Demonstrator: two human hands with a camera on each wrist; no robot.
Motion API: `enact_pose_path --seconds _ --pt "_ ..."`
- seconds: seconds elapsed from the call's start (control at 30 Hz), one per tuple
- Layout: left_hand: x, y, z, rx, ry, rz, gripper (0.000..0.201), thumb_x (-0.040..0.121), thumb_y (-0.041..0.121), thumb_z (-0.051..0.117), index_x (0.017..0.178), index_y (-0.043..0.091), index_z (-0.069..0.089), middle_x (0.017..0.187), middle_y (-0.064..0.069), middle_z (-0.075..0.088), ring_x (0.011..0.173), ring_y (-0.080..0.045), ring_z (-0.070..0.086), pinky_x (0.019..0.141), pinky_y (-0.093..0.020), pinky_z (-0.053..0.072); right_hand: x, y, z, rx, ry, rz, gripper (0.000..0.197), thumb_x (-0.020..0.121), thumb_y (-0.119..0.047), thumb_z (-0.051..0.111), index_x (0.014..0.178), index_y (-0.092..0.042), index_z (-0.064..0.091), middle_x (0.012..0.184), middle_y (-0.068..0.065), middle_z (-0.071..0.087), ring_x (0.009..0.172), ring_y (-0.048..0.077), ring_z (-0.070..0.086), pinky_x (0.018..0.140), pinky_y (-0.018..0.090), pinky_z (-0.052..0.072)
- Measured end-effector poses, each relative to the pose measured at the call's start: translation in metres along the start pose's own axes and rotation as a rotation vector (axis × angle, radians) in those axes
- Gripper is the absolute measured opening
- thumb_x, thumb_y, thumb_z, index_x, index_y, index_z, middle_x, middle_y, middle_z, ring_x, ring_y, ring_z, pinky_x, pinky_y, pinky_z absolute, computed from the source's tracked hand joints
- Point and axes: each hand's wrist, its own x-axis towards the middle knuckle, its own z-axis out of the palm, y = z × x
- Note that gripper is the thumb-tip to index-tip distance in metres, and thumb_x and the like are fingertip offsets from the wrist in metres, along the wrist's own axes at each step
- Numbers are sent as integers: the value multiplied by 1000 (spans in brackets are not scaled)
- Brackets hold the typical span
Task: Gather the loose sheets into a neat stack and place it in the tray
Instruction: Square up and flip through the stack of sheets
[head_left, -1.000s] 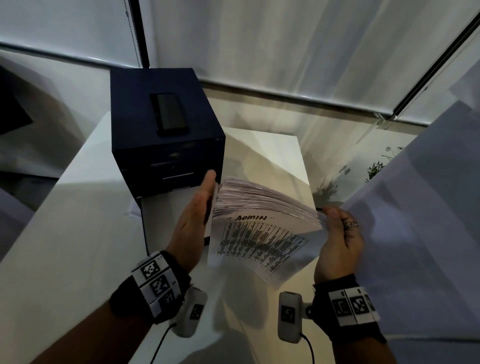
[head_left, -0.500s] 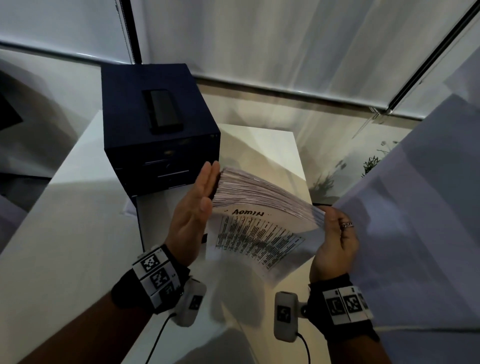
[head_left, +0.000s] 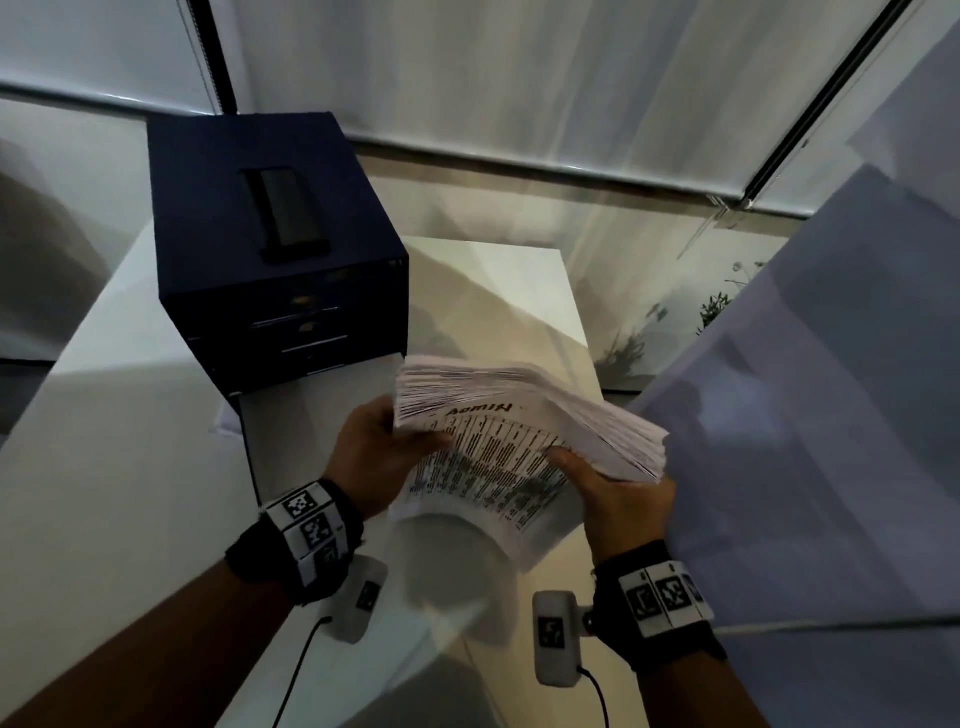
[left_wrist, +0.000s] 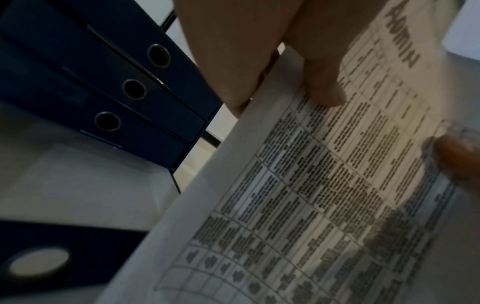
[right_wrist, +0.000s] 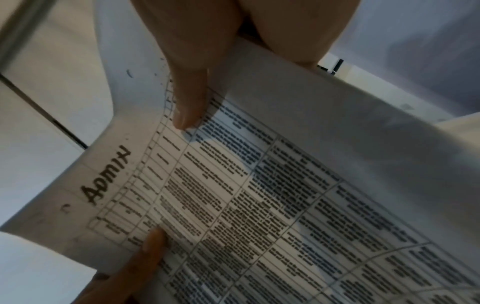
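Observation:
A thick stack of printed sheets (head_left: 524, 415), with a table and the handwritten word "Admin" on its top page, hangs in the air over the white table. My left hand (head_left: 410, 441) grips its left edge, thumb (left_wrist: 324, 86) on top and fingers beneath. On the right edge my right hand (head_left: 571, 462) grips the same way, thumb (right_wrist: 189, 107) on the page. The sheets' far edges are fanned and uneven. Left of the stack the pale tray (head_left: 311, 431) stands pulled out from the foot of the dark blue drawer box (head_left: 270, 291).
A black phone-like object (head_left: 285, 218) lies on top of the box. The box holds several shut drawers with round holes (left_wrist: 133, 89). A large pale panel (head_left: 805, 415) rises close on my right. Window blinds hang behind the table (head_left: 104, 493).
My left hand went from lying flat against the stack's left edge to gripping it with the thumb on top. My right hand's thumb came onto the page. The stack tipped flatter.

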Motion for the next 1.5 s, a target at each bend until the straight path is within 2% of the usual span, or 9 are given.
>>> enact_pose_path --seconds 0.1,0.23,0.4,0.47,0.63,0.8,0.97,1.33,1.5 --pt "-9 -17 6 67 -88 -80 37 81 12 77 102 40 65 96 31 70 95 11 64 85 -20 54 -9 29 -4 -55 -69 166 39 60 -3 88 92 -20 74 92 -5 77 91 19 72 72 27 59" --pt "-11 -30 18 99 -105 -261 21 84 17 74 104 22 70 97 11 71 85 6 66 91 -41 56 -19 59 0 -99 -80 430 34 66 -6 85 86 -25 66 81 -11 72 88 16 70 60 16 55" --pt "10 -5 22 142 -44 -221 25 77 27 82 96 27 66 88 18 68 78 6 63 62 -14 49 0 53 -13 -205 -69 337 54 49 -35 89 98 -23 67 86 -17 73 87 2 69 72 19 56" --pt "17 -11 30 135 -81 -273 36 75 27 83 105 24 64 93 14 69 82 4 64 59 -9 48 2 57 -21 -273 -108 330 55 61 -29 88 109 -21 64 100 -16 71 97 3 67 81 22 54" --pt "11 -93 74 317 -178 -612 65 66 43 86 118 10 64 114 -11 69 102 -31 66 86 -44 57 -13 120 -41 -566 -270 627 76 86 -22 71 148 -10 27 147 14 42 131 33 46 109 46 40" --pt "-1 -109 110 341 -40 -738 58 88 34 66 133 5 44 126 -19 59 111 -37 60 89 -34 48 -22 147 -47 -670 -282 722 72 98 -24 53 154 -11 9 159 9 20 145 28 26 118 34 23" --pt "-4 -120 122 367 -26 -767 61 92 35 51 145 12 32 135 -20 48 119 -40 52 103 -49 44 -19 151 -43 -621 -280 704 74 100 -22 48 154 -15 -2 161 7 13 146 27 22 116 30 20" --pt "-19 -122 105 253 -127 -713 40 102 19 39 141 10 39 135 -17 56 118 -33 57 99 -33 43 -14 148 -66 -536 -229 733 63 103 -28 41 155 -19 7 157 9 28 141 30 33 113 33 28" --pt "-32 -110 124 295 -133 -815 17 102 20 43 113 13 32 128 -26 54 110 -35 57 88 -31 43 -25 146 -71 -554 -237 806 54 102 -28 43 148 -4 27 151 13 36 138 31 36 113 35 29"
